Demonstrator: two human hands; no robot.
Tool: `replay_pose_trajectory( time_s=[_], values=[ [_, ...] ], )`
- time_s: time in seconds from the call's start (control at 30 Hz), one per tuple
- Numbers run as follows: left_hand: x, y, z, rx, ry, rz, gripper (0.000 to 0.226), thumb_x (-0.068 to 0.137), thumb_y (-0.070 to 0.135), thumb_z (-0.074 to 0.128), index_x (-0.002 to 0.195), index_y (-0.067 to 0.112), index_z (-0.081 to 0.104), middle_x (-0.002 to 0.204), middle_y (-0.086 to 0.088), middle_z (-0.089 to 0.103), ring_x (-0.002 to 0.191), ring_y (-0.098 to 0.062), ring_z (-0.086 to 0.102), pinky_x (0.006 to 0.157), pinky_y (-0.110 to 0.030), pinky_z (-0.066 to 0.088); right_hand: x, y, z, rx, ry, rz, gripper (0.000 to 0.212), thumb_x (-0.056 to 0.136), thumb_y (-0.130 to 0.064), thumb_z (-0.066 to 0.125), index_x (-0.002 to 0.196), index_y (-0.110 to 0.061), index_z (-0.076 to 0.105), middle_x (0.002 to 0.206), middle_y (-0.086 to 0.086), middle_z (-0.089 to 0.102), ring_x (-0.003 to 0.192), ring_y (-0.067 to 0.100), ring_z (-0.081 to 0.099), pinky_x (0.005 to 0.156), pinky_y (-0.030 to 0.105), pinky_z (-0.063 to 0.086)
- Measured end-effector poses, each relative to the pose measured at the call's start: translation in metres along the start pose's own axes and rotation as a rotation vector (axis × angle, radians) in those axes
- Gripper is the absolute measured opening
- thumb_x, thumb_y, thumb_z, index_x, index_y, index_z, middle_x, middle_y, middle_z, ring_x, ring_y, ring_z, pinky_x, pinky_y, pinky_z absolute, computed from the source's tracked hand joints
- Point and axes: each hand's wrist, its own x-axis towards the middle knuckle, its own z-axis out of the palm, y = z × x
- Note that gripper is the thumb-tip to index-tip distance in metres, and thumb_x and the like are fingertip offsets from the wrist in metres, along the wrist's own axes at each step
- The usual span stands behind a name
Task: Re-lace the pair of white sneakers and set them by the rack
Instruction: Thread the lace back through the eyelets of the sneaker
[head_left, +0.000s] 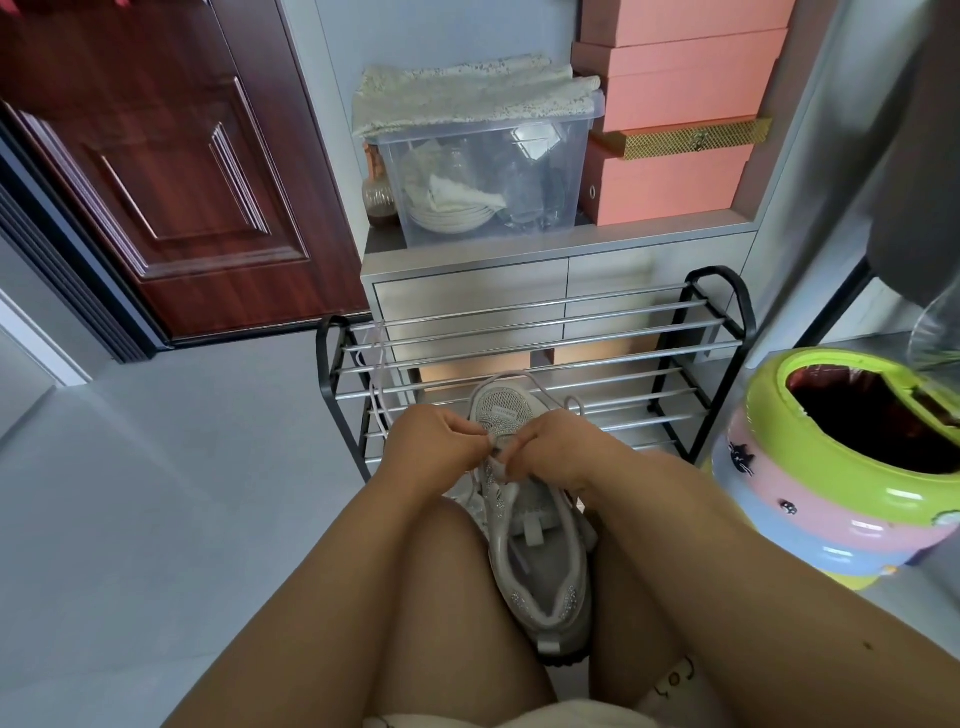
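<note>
The white sneaker (535, 525) sat between the person's knees, toe pointing at the shoe rack (535, 353) just ahead. Both hands met over its eyelets — the left hand (436, 441) had its fingers curled, pinching the lace (496, 470), and the right hand (550, 447) pinched the same lace from the other side. A second loose lace (376, 379) hung off the rack's left end. Right of the rack stood a green, pink and blue bin (831, 483) — behind the rack, a clear tub (488, 171) on a cabinet.
</note>
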Motion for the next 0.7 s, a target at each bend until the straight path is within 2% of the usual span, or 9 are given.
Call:
replay_pose_trajectory(
  time_s=[0.07,0.17,0.27,0.33,0.43,0.53,0.63,0.7],
  values=[
    [0.000,0.000,0.000,-0.046,-0.009,-0.027,0.011,0.073,0.008,0.075,0.077,0.018,0.076,0.074,-0.007,0.074,0.071,-0.022,0.072,0.078,-0.042,0.059,0.001,0.002,-0.004,0.049,0.019,0.030,0.031,0.078,-0.018,0.072,0.105,-0.003,0.070,0.100,0.014,0.069,0.086,0.023,0.064,0.085,0.034,0.055],
    [0.000,-0.002,0.000,-0.114,-0.041,-0.037,0.015,0.076,0.001,0.073,0.090,0.007,0.076,0.079,-0.010,0.074,0.070,-0.021,0.072,0.075,-0.032,0.060,0.002,0.006,-0.012,0.052,0.056,0.032,0.025,0.078,-0.019,0.073,0.101,-0.009,0.072,0.089,0.005,0.068,0.073,0.013,0.060,0.068,0.023,0.051],
    [0.000,-0.002,-0.003,-0.164,-0.075,-0.039,0.018,0.077,-0.004,0.072,0.093,0.004,0.074,0.083,-0.012,0.073,0.070,-0.018,0.070,0.061,-0.017,0.056,0.001,0.005,-0.016,-0.109,0.167,-0.051,0.011,0.075,-0.027,0.077,0.085,-0.022,0.075,0.082,-0.004,0.067,0.083,0.014,0.063,0.073,0.025,0.049],
    [0.000,-0.001,-0.005,-0.186,-0.092,-0.039,0.020,0.077,-0.006,0.071,0.094,0.004,0.074,0.085,-0.012,0.073,0.071,-0.016,0.069,0.059,-0.013,0.053,0.002,0.001,-0.014,-0.236,0.229,-0.083,0.009,0.074,-0.027,0.076,0.082,-0.027,0.076,0.089,-0.006,0.070,0.091,0.015,0.064,0.078,0.026,0.051],
    [0.001,-0.002,-0.007,-0.189,-0.121,-0.026,0.024,0.076,-0.009,0.070,0.097,0.003,0.073,0.088,-0.010,0.073,0.075,-0.016,0.070,0.062,-0.015,0.055,0.007,-0.004,-0.010,-0.374,0.276,-0.134,0.007,0.072,-0.026,0.076,0.077,-0.030,0.073,0.097,-0.006,0.069,0.096,0.017,0.062,0.081,0.028,0.052],
    [0.002,-0.002,-0.009,-0.186,-0.146,-0.010,0.027,0.076,-0.010,0.069,0.099,0.003,0.073,0.090,-0.011,0.073,0.076,-0.018,0.071,0.067,-0.019,0.057,0.010,-0.004,-0.006,-0.417,0.289,-0.220,0.013,0.070,-0.027,0.076,0.068,-0.033,0.064,0.092,-0.008,0.064,0.098,0.017,0.059,0.078,0.028,0.049],
    [0.002,-0.003,-0.010,-0.177,-0.154,-0.008,0.028,0.076,-0.011,0.068,0.100,0.002,0.072,0.086,-0.009,0.072,0.071,-0.014,0.070,0.064,-0.016,0.056,0.012,-0.002,-0.002,-0.449,0.314,-0.258,0.016,0.066,-0.032,0.078,0.066,-0.031,0.062,0.083,-0.011,0.059,0.093,0.014,0.059,0.076,0.027,0.048],
    [0.002,-0.003,-0.011,-0.185,-0.160,-0.010,0.029,0.076,-0.013,0.067,0.101,0.000,0.072,0.084,-0.008,0.072,0.069,-0.013,0.069,0.062,-0.015,0.055,0.013,-0.001,0.000,-0.453,0.314,-0.269,0.016,0.066,-0.033,0.079,0.066,-0.030,0.064,0.085,-0.010,0.063,0.091,0.014,0.060,0.077,0.028,0.049]
  ],
)
